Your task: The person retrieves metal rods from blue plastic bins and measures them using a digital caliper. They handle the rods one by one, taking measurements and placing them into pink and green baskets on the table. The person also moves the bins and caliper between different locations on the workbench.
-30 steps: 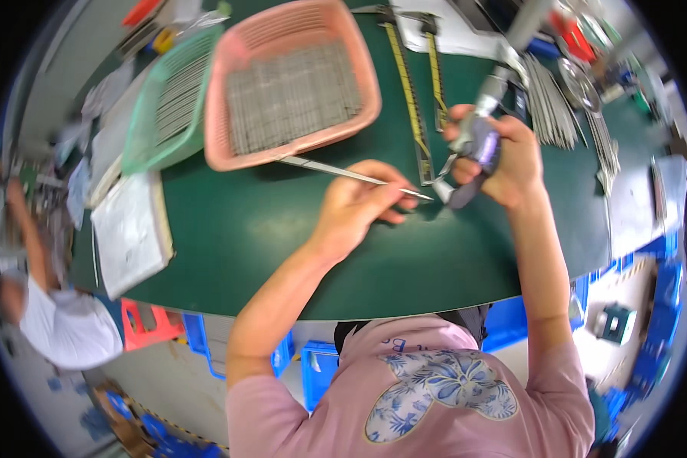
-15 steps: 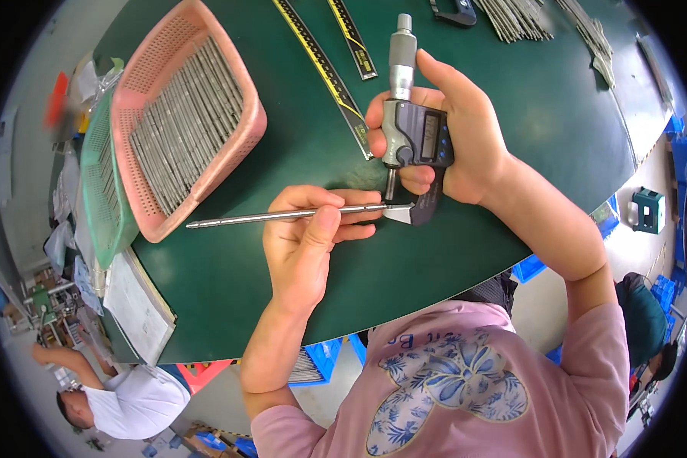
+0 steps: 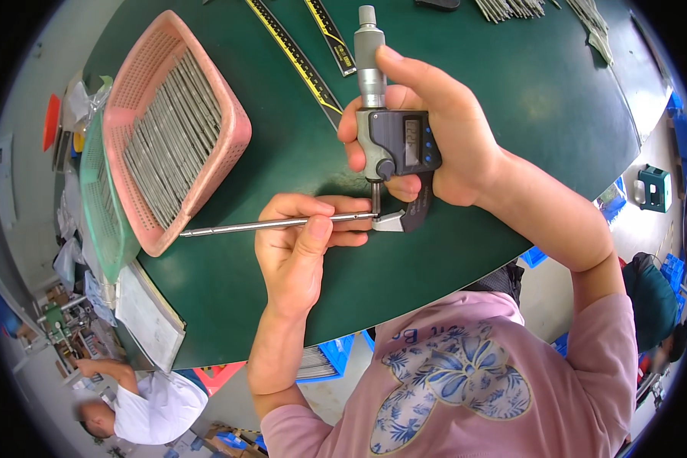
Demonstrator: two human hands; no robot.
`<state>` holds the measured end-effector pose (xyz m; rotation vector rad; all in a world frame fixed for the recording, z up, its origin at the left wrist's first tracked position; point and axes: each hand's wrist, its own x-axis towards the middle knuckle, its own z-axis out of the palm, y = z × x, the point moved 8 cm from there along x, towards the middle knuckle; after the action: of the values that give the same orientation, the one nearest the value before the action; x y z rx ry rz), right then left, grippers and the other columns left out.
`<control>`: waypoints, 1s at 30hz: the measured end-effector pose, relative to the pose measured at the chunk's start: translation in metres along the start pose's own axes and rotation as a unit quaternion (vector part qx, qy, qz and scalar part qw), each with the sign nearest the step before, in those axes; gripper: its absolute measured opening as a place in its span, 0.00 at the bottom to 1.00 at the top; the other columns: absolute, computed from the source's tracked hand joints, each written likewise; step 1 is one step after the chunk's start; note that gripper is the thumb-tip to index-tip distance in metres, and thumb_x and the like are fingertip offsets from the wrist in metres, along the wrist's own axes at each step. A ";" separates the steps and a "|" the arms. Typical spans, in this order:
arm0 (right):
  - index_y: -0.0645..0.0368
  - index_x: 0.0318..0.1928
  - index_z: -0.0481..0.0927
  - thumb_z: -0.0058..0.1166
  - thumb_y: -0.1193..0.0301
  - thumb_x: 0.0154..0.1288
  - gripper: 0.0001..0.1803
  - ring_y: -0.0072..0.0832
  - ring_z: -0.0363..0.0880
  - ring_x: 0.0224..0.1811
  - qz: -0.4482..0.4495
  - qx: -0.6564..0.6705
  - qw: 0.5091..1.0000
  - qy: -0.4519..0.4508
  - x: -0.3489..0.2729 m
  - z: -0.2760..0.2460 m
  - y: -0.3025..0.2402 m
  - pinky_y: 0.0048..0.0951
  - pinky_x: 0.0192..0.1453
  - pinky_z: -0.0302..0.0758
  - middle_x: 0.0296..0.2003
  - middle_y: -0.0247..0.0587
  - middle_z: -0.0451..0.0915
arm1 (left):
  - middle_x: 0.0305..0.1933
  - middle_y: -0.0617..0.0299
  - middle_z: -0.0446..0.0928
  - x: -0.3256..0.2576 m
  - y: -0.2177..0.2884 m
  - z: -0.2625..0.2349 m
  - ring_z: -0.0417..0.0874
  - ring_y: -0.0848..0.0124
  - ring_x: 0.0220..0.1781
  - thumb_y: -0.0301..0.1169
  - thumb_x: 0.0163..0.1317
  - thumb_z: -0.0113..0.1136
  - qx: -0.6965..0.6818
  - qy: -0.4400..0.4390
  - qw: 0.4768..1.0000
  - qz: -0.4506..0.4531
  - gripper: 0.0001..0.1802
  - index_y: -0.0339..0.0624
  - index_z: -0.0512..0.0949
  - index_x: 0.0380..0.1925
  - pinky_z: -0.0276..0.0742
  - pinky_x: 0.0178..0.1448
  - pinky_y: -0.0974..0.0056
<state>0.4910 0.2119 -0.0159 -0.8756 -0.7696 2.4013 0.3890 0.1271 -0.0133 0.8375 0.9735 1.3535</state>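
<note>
— Micrometer (image 3: 393,149) first: where do you have it?

— Your right hand (image 3: 443,137) is wrapped around its grey frame, above the near part of the green table (image 3: 527,91). The thumb lies along the knurled barrel that sticks up toward the far edge, and the fingers curl under the dark display housing. The grip is closed firmly on the tool.

— And the rod?

— Your left hand (image 3: 301,244) pinches a thin metal rod (image 3: 244,225) between thumb and forefinger, with the other fingers folded beneath it. The rod lies roughly level. Its right tip sits in the micrometer's measuring gap, touching the spindle end; its left tip reaches toward the near corner of the pink basket (image 3: 206,137).

— What else lies around your hands?

— The pink basket rests tilted at the left side of the table and is full of similar rods. A green basket (image 3: 99,198) sits just beside it, against the left edge. Two yellow-and-black rulers (image 3: 298,61) lie near the far edge, behind the micrometer. More loose rods (image 3: 511,9) lie at the far right corner. Below the table, at the lower left, another person (image 3: 145,404) in a white shirt is bent over.
</note>
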 end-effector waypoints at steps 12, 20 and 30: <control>0.65 0.30 0.74 0.31 0.40 0.59 0.36 0.23 0.66 0.13 0.012 0.017 1.000 -0.009 -0.001 -0.001 0.004 0.19 0.14 0.61 0.21 0.45 0.75 | 0.40 0.37 0.74 0.000 0.001 0.000 0.81 0.56 0.37 0.31 0.62 0.50 0.005 -0.012 1.000 -0.001 0.10 0.34 0.67 0.35 0.82 0.36 0.61; 0.63 0.30 0.74 0.30 0.40 0.60 0.35 0.21 0.67 0.13 -0.028 -0.022 0.999 -0.001 -0.001 -0.002 -0.001 0.19 0.13 0.61 0.21 0.44 0.75 | 0.40 0.39 0.74 -0.001 0.002 0.000 0.81 0.57 0.37 0.26 0.59 0.52 0.015 0.005 1.000 0.027 0.10 0.33 0.67 0.38 0.82 0.35 0.61; 0.64 0.29 0.75 0.32 0.39 0.57 0.36 0.21 0.61 0.10 -0.011 -0.017 0.999 -0.026 -0.005 0.004 0.003 0.20 0.15 0.59 0.20 0.42 0.75 | 0.34 0.50 0.75 -0.009 -0.005 0.002 0.80 0.66 0.34 0.18 0.51 0.58 0.033 0.067 0.997 0.019 0.11 0.34 0.69 0.34 0.82 0.35 0.66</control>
<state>0.4910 0.2052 -0.0136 -0.8168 -0.8389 2.4075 0.3927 0.1184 -0.0165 0.8258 1.1169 1.4310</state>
